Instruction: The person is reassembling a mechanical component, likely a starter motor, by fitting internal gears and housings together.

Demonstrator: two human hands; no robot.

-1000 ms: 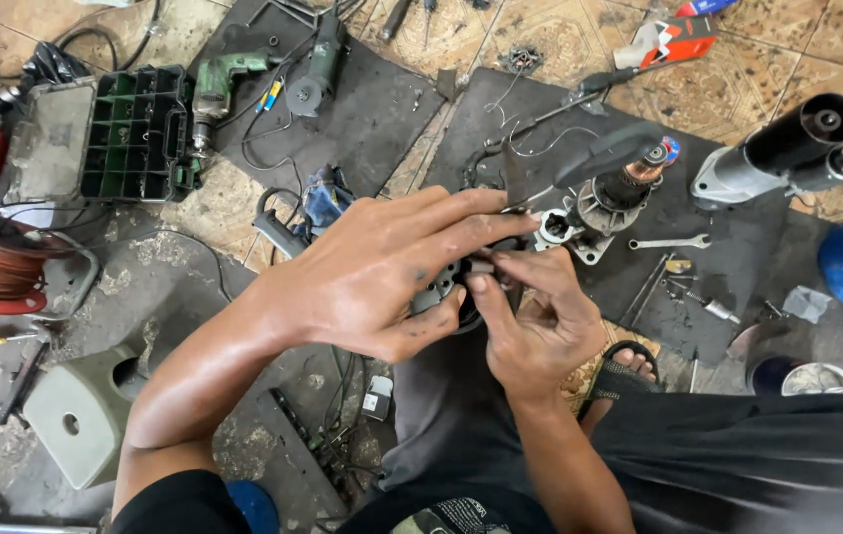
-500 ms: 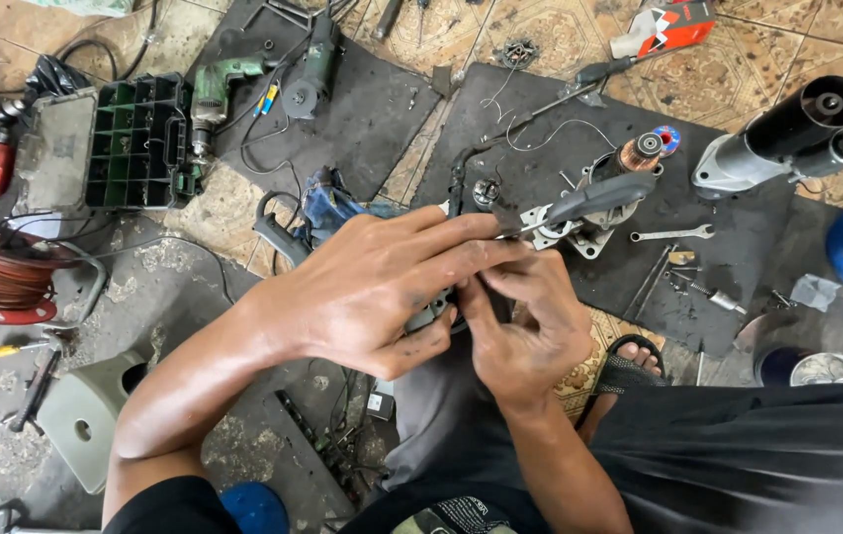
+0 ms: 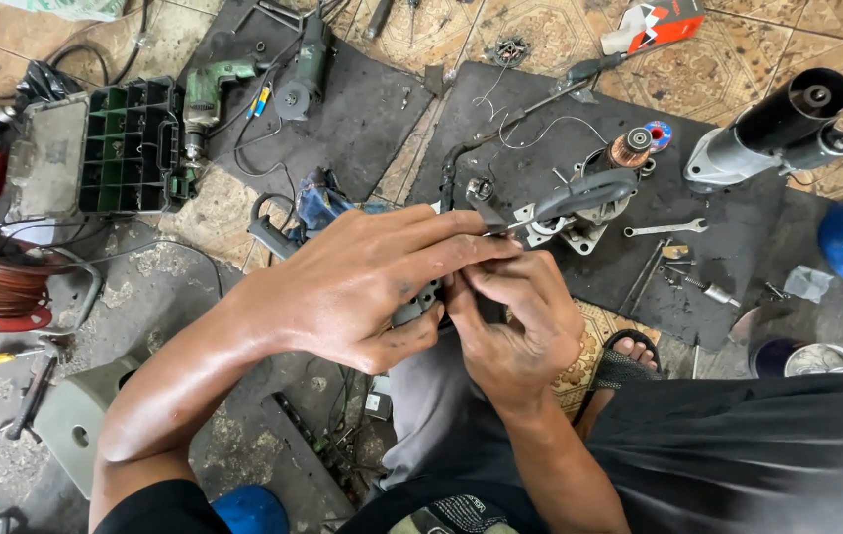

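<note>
Both hands have stayed clamped together on the small dark part [image 3: 428,302] for 1 second; left hand [image 3: 362,287] covers it, right hand [image 3: 515,326] pinches beneath. Work continues in place.

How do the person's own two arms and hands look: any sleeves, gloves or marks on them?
Both forearms are bare, with no gloves, rings or watch visible. The left hand and right hand carry dark greasy smudges on fingers and knuckles. A black sleeve edge shows at the left upper arm.
</note>
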